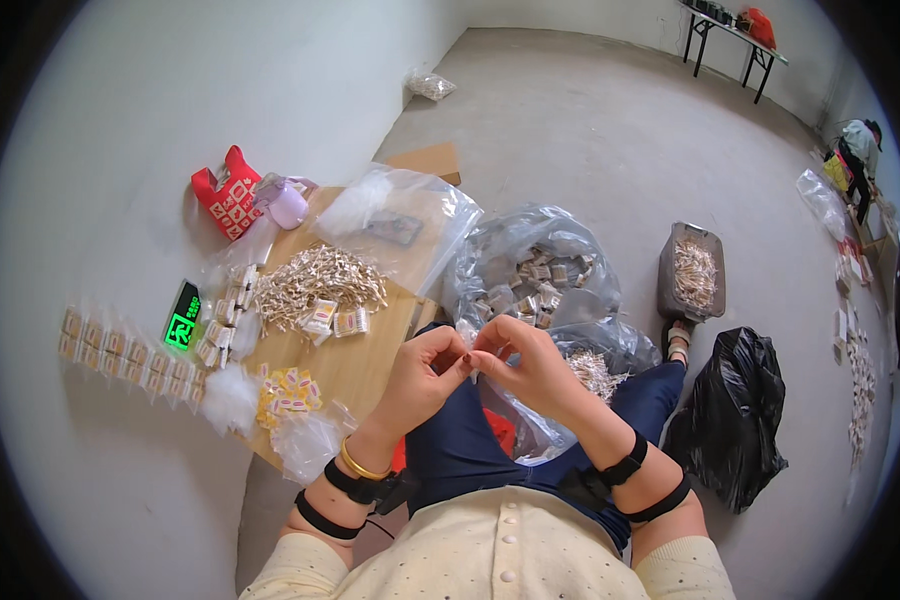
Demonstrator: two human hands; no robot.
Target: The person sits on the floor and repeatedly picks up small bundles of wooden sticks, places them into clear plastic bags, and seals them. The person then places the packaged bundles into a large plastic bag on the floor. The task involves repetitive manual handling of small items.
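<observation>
Above my lap, my left hand (427, 375) and my right hand (526, 368) meet with thumbs and fingertips pinched together. Whatever sits between the fingertips is too small or hidden to make out. To the left, a wooden table (380, 345) bears a heap of short white-tipped sticks (320, 285) that look like cotton swabs. Small filled packets (351, 322) lie at the heap's near edge, with yellow-and-white labels (288, 392) closer to me. Beyond my hands, a clear plastic bag (480, 240) on the floor holds more packets, and loose swabs (595, 374) lie in the bag between my legs.
Rows of packed bags (130, 360) hang off the table's left side. A red bag (232, 195) and a lilac cup (283, 203) stand behind. Right of me are a grey bin (667, 270) of swabs and a black plastic bag (732, 420). Another person (857, 160) bends at far right.
</observation>
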